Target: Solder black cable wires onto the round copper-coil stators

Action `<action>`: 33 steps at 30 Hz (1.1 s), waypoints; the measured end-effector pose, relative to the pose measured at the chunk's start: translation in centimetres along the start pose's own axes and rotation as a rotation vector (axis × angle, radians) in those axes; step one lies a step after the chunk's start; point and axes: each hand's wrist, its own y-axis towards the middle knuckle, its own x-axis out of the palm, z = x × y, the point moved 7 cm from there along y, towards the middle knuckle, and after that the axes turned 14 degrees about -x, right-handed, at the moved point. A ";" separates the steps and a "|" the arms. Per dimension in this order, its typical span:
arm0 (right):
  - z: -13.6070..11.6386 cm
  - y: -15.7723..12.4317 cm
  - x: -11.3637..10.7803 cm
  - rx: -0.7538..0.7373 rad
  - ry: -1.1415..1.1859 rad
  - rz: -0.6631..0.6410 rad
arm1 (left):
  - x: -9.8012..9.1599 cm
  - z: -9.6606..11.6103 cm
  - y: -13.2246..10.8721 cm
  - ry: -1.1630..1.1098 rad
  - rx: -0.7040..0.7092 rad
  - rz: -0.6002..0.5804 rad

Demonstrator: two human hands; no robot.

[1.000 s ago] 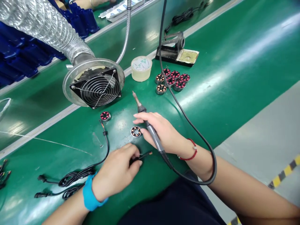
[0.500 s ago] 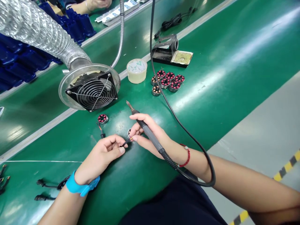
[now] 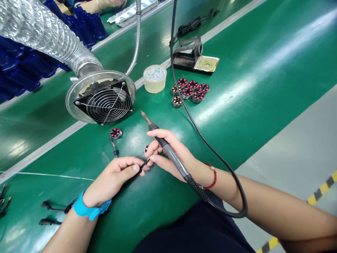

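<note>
My left hand (image 3: pixel 119 174) pinches a thin black cable (image 3: pixel 143 164) between thumb and fingers. The cable's coloured wire ends lie at the fingertips of my right hand (image 3: pixel 171 151). That hand also holds a soldering iron (image 3: pixel 172 155), its bare tip pointing up and left, away from the wires. Just behind the right fingertips, a small round coil part (image 3: pixel 146 149) is partly hidden. Further left sits a red and black coil part (image 3: pixel 116 133) with wires running to a black connector (image 3: pixel 116 153).
A fume fan (image 3: pixel 109 103) hangs at upper left. Behind are a tape roll (image 3: pixel 154 80), several coil parts (image 3: pixel 187 92) and an iron stand (image 3: pixel 184 62). The iron's cord (image 3: pixel 196 130) loops over my right forearm. Another person's hand (image 3: pixel 109 3) shows at the top.
Both hands stay close together. My right hand and the iron have shifted slightly right and down, and the cable lies a little lower between the fingers.
</note>
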 end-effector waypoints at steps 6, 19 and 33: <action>-0.3 0.3 -0.1 -0.033 -0.136 -0.017 | -0.2 0.6 -0.3 -0.024 0.077 0.212; -0.6 0.1 0.1 -0.091 -0.201 -0.041 | 0.8 1.8 -0.5 0.164 0.221 0.362; -0.6 -0.5 -2.1 0.187 -0.384 0.032 | -1.4 0.4 1.2 0.006 -0.006 0.357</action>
